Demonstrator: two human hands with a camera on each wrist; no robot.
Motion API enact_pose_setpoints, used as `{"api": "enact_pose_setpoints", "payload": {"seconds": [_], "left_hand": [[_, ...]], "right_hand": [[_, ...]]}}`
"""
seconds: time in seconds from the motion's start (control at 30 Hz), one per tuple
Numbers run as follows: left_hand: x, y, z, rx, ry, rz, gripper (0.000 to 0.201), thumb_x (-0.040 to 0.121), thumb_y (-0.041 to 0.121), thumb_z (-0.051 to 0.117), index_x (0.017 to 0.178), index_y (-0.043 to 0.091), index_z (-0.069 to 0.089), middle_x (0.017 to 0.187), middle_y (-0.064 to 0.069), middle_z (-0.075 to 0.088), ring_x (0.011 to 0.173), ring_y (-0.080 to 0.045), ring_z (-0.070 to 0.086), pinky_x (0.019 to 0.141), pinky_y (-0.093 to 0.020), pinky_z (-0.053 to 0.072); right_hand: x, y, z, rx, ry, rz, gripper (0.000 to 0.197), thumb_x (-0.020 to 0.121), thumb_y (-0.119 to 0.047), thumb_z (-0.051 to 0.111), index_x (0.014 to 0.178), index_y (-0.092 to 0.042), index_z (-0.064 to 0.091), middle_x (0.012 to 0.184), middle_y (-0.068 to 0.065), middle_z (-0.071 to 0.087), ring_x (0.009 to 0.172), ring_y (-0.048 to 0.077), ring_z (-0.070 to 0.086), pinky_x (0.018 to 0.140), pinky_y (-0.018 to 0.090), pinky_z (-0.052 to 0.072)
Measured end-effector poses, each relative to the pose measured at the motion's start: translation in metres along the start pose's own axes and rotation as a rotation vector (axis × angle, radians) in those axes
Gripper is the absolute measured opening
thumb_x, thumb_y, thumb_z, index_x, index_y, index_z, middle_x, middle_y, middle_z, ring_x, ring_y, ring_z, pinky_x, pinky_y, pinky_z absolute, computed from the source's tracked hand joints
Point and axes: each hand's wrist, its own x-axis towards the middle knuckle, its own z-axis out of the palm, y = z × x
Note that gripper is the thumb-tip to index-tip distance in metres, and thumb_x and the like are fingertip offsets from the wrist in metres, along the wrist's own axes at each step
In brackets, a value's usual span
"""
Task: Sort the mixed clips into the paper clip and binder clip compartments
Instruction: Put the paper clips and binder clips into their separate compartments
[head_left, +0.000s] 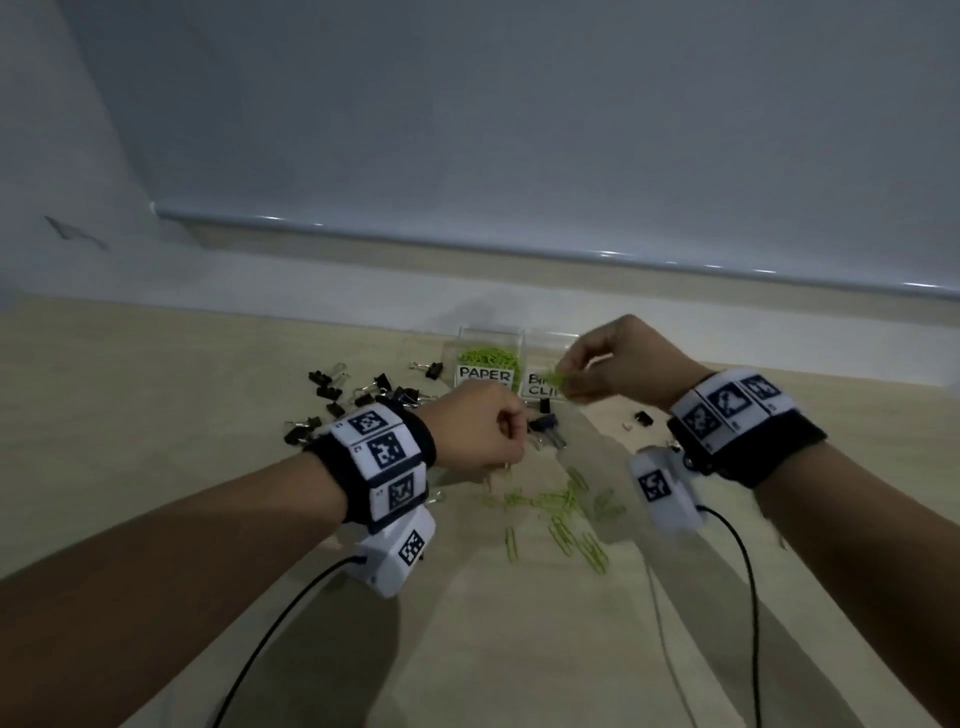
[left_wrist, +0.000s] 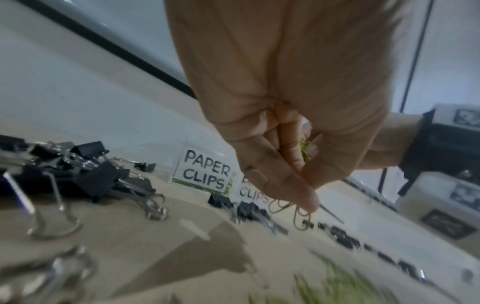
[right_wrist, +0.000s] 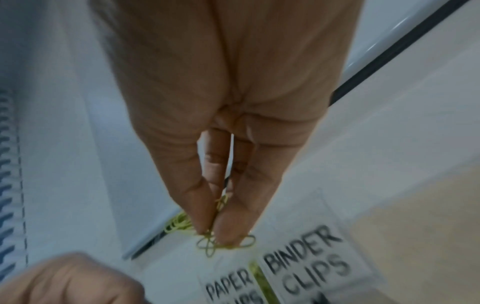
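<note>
- Paper clips, thin green wire loops (head_left: 558, 378), head view: pinched in the right hand (head_left: 613, 364), held over the label of the clear binder clip compartment (head_left: 540, 387). The clear paper clip compartment (head_left: 491, 353) lies just left of that hand, so the drop calls for a short leftward shift. Left hand (head_left: 480, 428) is lower and nearer, fingers curled; more green clips lie loose on the pale wooden table (head_left: 156, 415), black metal binder clips (head_left: 363, 397) scattered to the left.
- Left wrist view: left hand (left_wrist: 283, 144) closed on green clips, wire ends dangling below the fingertips.
- Right wrist view: right hand (right_wrist: 215, 230) thumb and fingertips clamped on the bunch (right_wrist: 223, 243), loops splayed crosswise, above the seam between both labels.
</note>
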Motion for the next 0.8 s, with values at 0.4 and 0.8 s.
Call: {"api": "enact_pose_setpoints", "payload": {"seconds": [0.4, 0.8], "left_hand": [[0.067, -0.028, -0.072, -0.323, 0.533, -0.136, 0.007, 0.084, 0.003, 0.063, 0.078, 0.008, 0.063, 0.074, -0.004, 0.066, 0.06, -0.012, 0.068, 0.071, -0.029, 0.06], [0.031, -0.016, -0.03, 0.327, 0.163, 0.06, 0.015, 0.082, 0.017, 0.069, 0.096, 0.014, 0.069, 0.097, 0.0, 0.065, 0.068, -0.002, 0.05, 0.064, -0.019, 0.04]], "right_hand": [[0.089, -0.005, 0.052, 0.007, 0.162, 0.049, 0.016, 0.071, -0.002, 0.076, 0.074, -0.017, 0.073, 0.084, 0.009, 0.074, 0.08, 0.024, 0.072, 0.077, 0.038, 0.06], [-0.023, 0.042, -0.002, -0.457, -0.306, 0.197, 0.028, 0.074, -0.007, 0.077, 0.1, -0.014, 0.069, 0.096, 0.006, 0.068, 0.062, 0.012, 0.064, 0.05, 0.017, 0.051]]}}
